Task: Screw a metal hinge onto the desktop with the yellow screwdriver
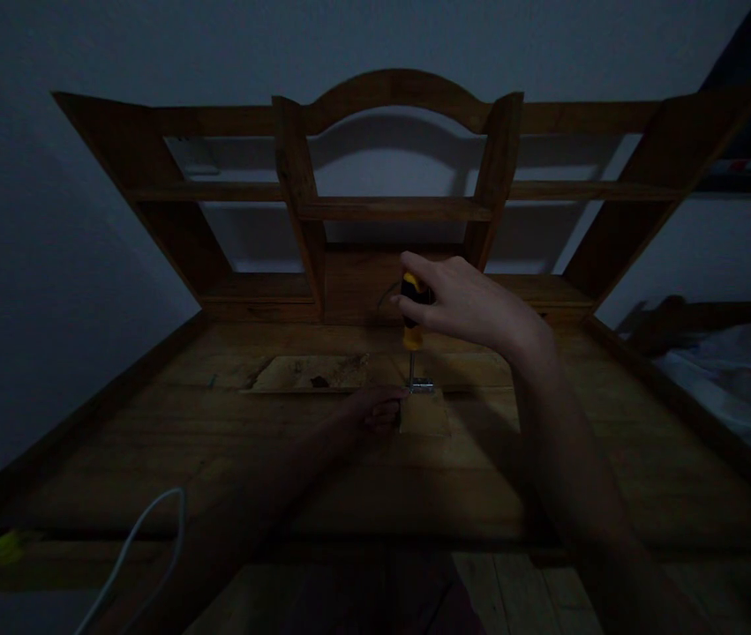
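My right hand (461,304) is closed around the black and yellow handle of a screwdriver (412,331), held upright. Its tip rests on a small metal bracket (421,385) on a wooden desk top (547,441). My left hand (375,408) lies low on the desk just left of the bracket, fingers curled beside a small pale wooden block (424,414). In the dim light I cannot make out whether it pinches anything.
A wooden hutch with shelves (394,207) rises at the back of the desk. A pale recessed patch (312,373) shows left of the bracket. A white cable (143,538) curves at the lower left. Bedding (739,379) lies at right.
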